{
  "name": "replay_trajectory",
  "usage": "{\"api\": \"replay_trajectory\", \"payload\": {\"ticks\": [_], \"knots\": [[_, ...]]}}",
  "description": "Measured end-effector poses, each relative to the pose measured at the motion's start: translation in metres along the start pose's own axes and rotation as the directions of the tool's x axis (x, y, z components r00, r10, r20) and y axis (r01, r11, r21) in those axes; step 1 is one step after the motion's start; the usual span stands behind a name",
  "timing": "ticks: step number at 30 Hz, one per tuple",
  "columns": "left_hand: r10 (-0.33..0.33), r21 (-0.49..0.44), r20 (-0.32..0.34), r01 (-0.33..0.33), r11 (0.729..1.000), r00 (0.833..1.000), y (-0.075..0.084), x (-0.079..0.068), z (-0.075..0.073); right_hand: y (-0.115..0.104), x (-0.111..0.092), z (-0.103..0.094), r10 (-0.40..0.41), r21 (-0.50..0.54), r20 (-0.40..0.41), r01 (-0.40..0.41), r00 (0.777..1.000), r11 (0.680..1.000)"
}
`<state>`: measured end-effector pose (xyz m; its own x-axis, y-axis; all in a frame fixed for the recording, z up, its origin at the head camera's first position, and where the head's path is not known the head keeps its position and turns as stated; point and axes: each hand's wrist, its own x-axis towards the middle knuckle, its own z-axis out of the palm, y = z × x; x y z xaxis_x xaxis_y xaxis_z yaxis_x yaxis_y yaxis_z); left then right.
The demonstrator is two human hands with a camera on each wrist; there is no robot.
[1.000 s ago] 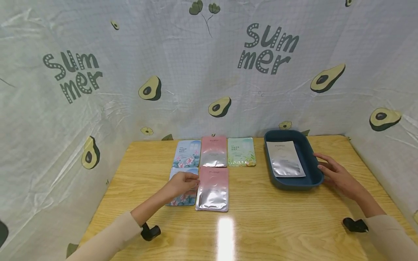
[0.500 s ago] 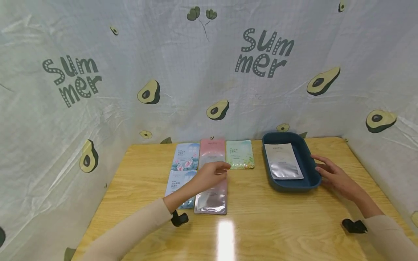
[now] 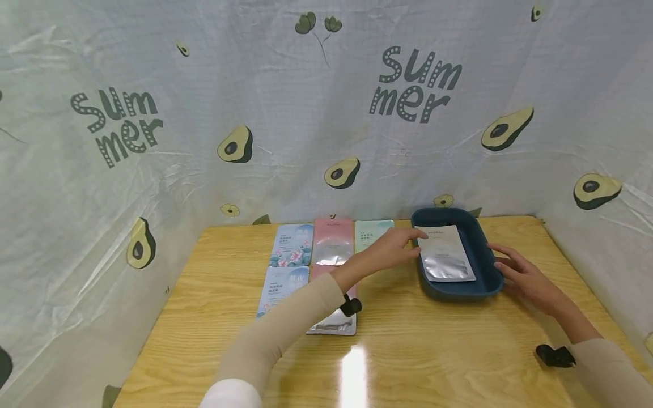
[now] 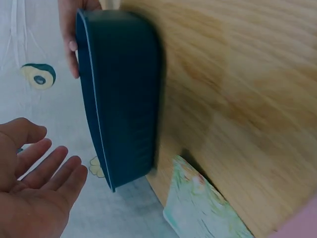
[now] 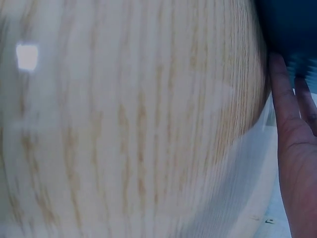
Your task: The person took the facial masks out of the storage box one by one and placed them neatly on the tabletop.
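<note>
Left hand [image 3: 395, 245]: reached across the table, fingers straight and relaxed, holding nothing; fingertips lay at the near-left rim of the dark blue tray [image 3: 456, 289], close to the upper left corner of the silver sachet [image 3: 445, 253] inside it. Whether they touched the sachet could not be told. The left wrist view showed the same hand [image 4: 34, 193] with an open palm beside the tray's outer wall [image 4: 124, 99].

Right hand [image 3: 520, 273]: lay flat on the opposite side of the tray, fingers extended against its right wall, gripping nothing. The right wrist view showed its fingers [image 5: 285, 99] straight along the dark tray edge [image 5: 290, 25].

Silver sachet: 1 item, flat on the tray floor, between the 2 hands.

Behind and beneath the left forearm, on the wooden table [image 3: 459, 351]: 1 green sachet [image 3: 368, 233] just behind the left wrist, 1 pink sachet [image 3: 333, 241], 2 blue floral sachets [image 3: 293, 245] [image 3: 282, 283], and 1 pink-and-silver sachet [image 3: 334, 323] partly covered by the sleeve.

Surround: avocado-print sheet [image 3: 326, 113].
</note>
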<state>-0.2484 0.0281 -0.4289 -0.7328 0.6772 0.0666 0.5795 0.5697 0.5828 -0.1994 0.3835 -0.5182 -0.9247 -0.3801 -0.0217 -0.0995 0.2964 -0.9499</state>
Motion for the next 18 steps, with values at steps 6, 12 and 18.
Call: {"api": "replay_trajectory", "payload": {"ticks": [6, 12, 18], "knots": [[0.027, -0.007, 0.019, -0.027, 1.0, 0.999, 0.008, 0.042, 0.007, -0.004, -0.002, 0.0, 0.023, -0.024, -0.002, -0.023, 1.0, 0.999], [0.007, -0.018, -0.021, -0.007, 1.0, 1.0, 0.012, 0.073, 0.011, -0.009, -0.003, -0.002, 0.031, -0.029, -0.001, -0.031, 1.0, 0.999], [-0.033, 0.094, 0.063, 0.027, 0.995, 0.997, 0.004, 0.098, 0.016, -0.008, -0.004, 0.001, 0.023, -0.043, -0.008, -0.024, 1.0, 0.999]]}}
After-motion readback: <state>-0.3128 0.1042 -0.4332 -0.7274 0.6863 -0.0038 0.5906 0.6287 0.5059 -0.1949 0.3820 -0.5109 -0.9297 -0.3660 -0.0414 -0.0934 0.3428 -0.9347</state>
